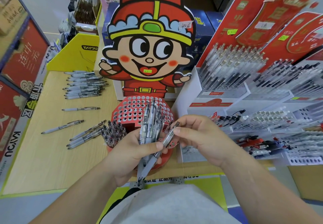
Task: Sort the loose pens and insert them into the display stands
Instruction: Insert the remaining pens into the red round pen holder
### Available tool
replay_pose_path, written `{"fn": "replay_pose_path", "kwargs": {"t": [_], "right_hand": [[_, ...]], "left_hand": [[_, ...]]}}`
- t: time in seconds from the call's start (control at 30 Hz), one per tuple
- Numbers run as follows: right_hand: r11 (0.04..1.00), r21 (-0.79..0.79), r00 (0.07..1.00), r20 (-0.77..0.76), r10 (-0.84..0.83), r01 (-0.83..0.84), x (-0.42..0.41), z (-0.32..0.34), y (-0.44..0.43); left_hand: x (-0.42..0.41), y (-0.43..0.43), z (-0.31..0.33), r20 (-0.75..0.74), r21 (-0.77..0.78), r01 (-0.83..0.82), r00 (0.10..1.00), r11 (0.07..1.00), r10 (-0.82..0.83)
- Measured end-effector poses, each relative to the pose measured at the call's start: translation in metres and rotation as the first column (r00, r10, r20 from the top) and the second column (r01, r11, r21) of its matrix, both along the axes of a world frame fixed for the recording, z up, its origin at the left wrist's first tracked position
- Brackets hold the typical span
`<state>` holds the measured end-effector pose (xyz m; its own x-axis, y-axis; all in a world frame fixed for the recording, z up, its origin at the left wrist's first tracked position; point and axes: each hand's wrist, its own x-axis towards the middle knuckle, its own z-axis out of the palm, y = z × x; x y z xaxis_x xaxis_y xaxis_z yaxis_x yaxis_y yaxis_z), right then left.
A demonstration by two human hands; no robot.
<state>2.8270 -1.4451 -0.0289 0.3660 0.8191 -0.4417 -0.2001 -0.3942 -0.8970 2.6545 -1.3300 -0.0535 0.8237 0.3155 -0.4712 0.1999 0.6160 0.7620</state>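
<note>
Red perforated display stand [134, 109] on wooden table [43, 162]. Pen bundle [148, 125] gripped in left hand [129, 152] over stand; single pen [170, 134] pinched by right hand [197, 136]. Loose pens [83, 85] lying leftward.

The one head-worn wide-angle camera is looking forward and steeply down, sitting close above the left hand [129, 152] gripping the pen bundle [147, 129] and the right hand [201, 136] pinching a single pen [170, 135]. The red stand [129, 113] is lying just beyond that grip, the tabletop [52, 162] stretching off to its left.
</note>
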Motion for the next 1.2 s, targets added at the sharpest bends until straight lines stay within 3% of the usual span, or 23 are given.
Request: {"fn": "replay_pose_path", "kwargs": {"t": [0.13,0.27,0.5,0.73,1.03,1.2], "right_hand": [[0.994,0.035,0.995,0.013,-0.103,0.103,0.004,0.009,0.001],[0.979,0.085,0.968,0.156,-0.197,0.185,0.017,0.022,0.000],[0.983,0.103,0.899,0.399,-0.181,0.153,0.034,0.034,-0.005],[0.996,-0.089,0.638,0.766,0.076,-0.012,0.028,0.001,0.009],[0.962,-0.261,0.418,0.866,0.273,-0.085,0.011,-0.033,0.025],[0.951,-0.293,0.402,0.863,0.306,-0.095,0.007,-0.042,0.030]], "left_hand": [[0.000,0.002,-0.001,-0.079,0.053,-0.060,0.995,0.997,0.064],[-0.005,0.006,-0.006,-0.095,0.061,-0.139,0.985,0.988,0.144],[-0.015,0.010,-0.013,-0.084,0.034,-0.199,0.976,0.979,0.201],[-0.020,0.012,-0.017,-0.096,-0.070,-0.250,0.965,0.966,0.243],[-0.024,0.011,-0.018,-0.099,-0.072,-0.302,0.950,0.950,0.295],[-0.025,0.009,-0.021,-0.102,-0.057,-0.308,0.948,0.950,0.301]]}}
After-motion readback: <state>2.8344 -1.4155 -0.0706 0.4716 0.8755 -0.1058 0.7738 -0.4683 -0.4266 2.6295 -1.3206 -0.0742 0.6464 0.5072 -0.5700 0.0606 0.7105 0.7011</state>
